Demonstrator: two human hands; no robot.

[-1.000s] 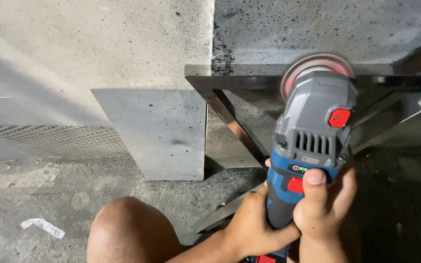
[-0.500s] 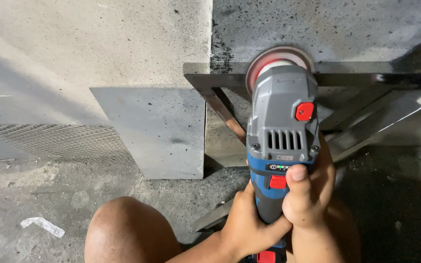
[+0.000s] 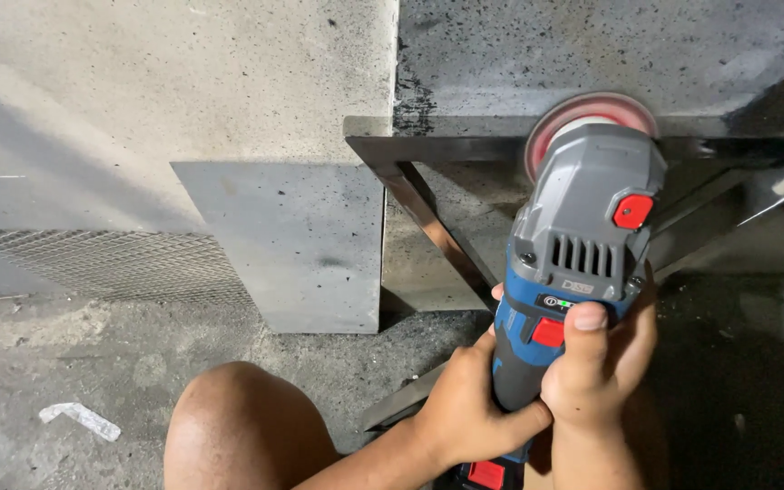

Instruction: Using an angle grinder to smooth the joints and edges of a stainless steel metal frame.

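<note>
Both hands are clamped around the blue body of a cordless angle grinder [image 3: 573, 272], and everything else sits in relation to that double grip. The left hand [image 3: 465, 413] wraps the lower part of the handle from the side, fingers curled under it and the thumb lying across the front, just above the red battery clip [image 3: 487, 474] at the tool's base. The right hand [image 3: 596, 372] closes higher up, touching the left, with its thumb pressed flat on the body just beside the red slide switch [image 3: 548, 332], a placement that seems meant to keep the control within reach while the palm steadies the weight. Beyond the grip, the grey gear head with its red lock button [image 3: 632, 211] points away from the person, and the reddish flap disc [image 3: 587, 113] at the far end meets the top rail of a dark steel frame [image 3: 428, 145]; whether it truly touches cannot be told. The wrists run nearly straight in line with the tool, probably to push along its axis. Left of the grip a bare knee [image 3: 238, 426] rises, and farther left a grey metal plate [image 3: 292, 236] leans on the concrete wall [image 3: 183, 82], with expanded metal mesh [image 3: 102, 263] beside it and a white scrap [image 3: 79, 420] on the floor.
</note>
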